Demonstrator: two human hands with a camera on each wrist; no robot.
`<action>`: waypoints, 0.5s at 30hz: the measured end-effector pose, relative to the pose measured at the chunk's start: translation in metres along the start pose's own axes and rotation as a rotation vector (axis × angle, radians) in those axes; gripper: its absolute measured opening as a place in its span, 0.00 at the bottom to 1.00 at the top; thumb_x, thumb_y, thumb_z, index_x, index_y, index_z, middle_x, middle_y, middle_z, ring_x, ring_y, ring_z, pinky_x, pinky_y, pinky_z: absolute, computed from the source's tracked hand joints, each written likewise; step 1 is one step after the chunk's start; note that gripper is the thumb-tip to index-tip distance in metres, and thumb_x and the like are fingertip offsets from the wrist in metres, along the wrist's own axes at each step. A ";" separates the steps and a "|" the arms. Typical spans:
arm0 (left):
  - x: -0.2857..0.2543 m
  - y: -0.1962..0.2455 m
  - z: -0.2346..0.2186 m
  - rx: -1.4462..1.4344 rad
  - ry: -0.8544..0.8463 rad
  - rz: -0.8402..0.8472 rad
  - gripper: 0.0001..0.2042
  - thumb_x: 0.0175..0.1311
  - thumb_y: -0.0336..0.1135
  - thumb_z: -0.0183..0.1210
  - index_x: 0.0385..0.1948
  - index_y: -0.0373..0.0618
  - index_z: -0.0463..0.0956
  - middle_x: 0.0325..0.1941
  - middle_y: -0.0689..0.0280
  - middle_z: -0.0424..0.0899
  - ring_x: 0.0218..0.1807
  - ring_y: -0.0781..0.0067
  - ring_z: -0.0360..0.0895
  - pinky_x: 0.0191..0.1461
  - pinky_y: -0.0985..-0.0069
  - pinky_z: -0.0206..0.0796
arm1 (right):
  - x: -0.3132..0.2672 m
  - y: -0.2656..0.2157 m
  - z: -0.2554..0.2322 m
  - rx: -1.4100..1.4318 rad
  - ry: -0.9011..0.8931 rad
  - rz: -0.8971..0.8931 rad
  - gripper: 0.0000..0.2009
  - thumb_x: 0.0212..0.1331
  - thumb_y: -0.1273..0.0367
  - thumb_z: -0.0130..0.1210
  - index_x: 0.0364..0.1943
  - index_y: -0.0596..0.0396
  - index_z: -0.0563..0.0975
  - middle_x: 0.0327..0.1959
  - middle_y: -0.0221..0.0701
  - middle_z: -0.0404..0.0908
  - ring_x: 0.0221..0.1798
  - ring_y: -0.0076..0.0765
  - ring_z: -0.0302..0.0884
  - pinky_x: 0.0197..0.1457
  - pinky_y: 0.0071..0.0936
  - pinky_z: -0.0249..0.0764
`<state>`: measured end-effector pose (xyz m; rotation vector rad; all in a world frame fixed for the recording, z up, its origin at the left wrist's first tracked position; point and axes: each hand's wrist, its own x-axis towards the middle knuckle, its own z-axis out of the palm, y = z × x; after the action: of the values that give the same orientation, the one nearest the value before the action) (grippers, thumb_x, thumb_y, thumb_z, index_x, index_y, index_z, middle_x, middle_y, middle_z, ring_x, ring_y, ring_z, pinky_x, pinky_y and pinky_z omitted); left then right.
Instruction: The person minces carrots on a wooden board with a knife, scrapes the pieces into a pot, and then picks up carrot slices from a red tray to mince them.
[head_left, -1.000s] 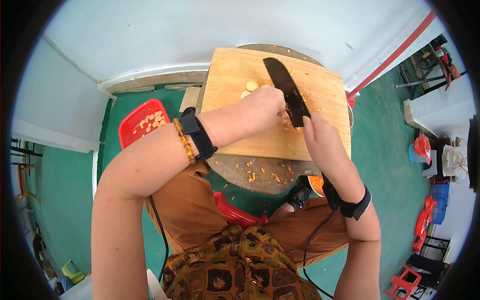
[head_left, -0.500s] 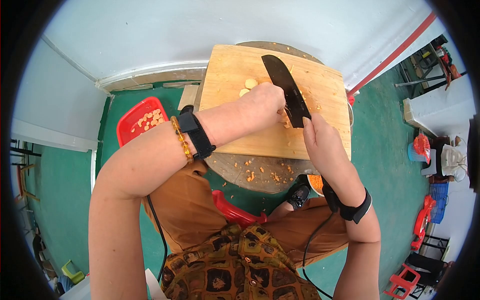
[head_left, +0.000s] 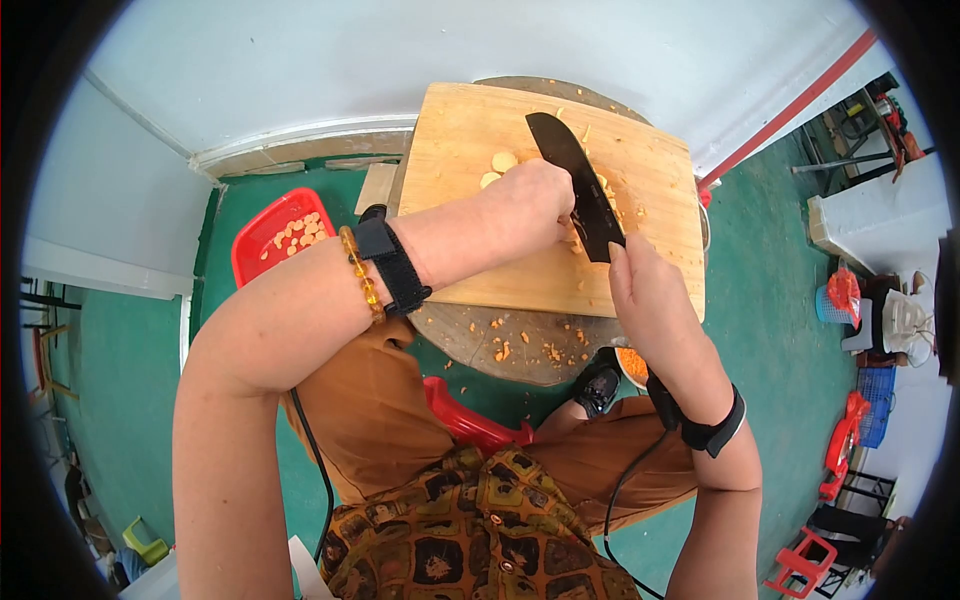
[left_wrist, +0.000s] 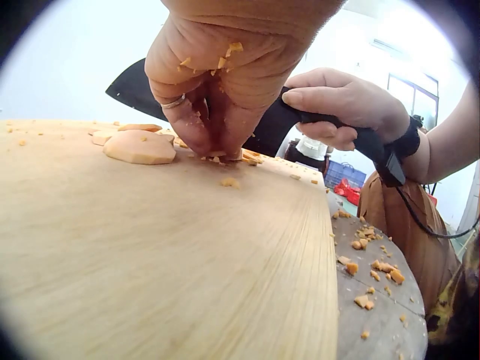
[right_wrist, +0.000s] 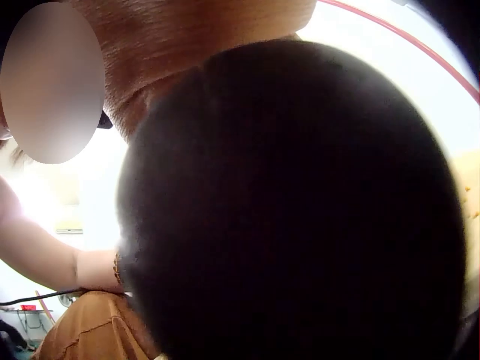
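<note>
A black-bladed knife (head_left: 572, 155) slants across the wooden cutting board (head_left: 465, 125), its handle gripped by my right hand (head_left: 652, 287). My left hand (head_left: 537, 200) is bent down against the near side of the blade. In the left wrist view its curled fingertips pinch a small orange piece (left_wrist: 217, 156) low on the board, partly hidden by the fingers. Beside them lie round pale-orange slices (left_wrist: 139, 147) that look like carrot. Cut bits (head_left: 610, 190) lie beyond the blade. A large dark round shape (right_wrist: 292, 202) blocks most of the right wrist view.
The board rests on a round wooden block (head_left: 480, 345) scattered with orange crumbs. A red basin (head_left: 265, 225) with several slices stands on the floor at left. A bowl of orange shreds (head_left: 632, 365) sits below right. A white wall (head_left: 330, 60) rises behind.
The knife has shifted slightly right and toward the body, with the left hand moving slightly right beside it. More pale cut bits show beyond the blade.
</note>
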<state>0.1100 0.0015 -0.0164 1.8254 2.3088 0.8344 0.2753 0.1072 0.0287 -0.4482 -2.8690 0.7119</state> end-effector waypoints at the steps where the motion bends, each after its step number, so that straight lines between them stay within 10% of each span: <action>1: 0.000 0.000 0.000 0.002 -0.013 -0.007 0.09 0.45 0.35 0.65 0.18 0.37 0.80 0.20 0.50 0.77 0.25 0.50 0.78 0.31 0.63 0.71 | -0.001 0.001 0.002 -0.023 0.004 -0.012 0.11 0.66 0.68 0.45 0.29 0.64 0.67 0.20 0.55 0.73 0.27 0.65 0.73 0.30 0.53 0.68; 15: -0.006 0.007 -0.004 -0.051 -0.002 -0.070 0.05 0.45 0.30 0.62 0.22 0.39 0.82 0.25 0.51 0.80 0.29 0.51 0.78 0.36 0.62 0.72 | 0.026 0.001 0.009 -0.026 0.037 0.021 0.12 0.66 0.67 0.44 0.30 0.63 0.68 0.24 0.56 0.75 0.31 0.67 0.73 0.35 0.54 0.68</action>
<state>0.1164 -0.0045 -0.0118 1.7144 2.3123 0.8725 0.2491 0.1124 0.0221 -0.4910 -2.8459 0.6638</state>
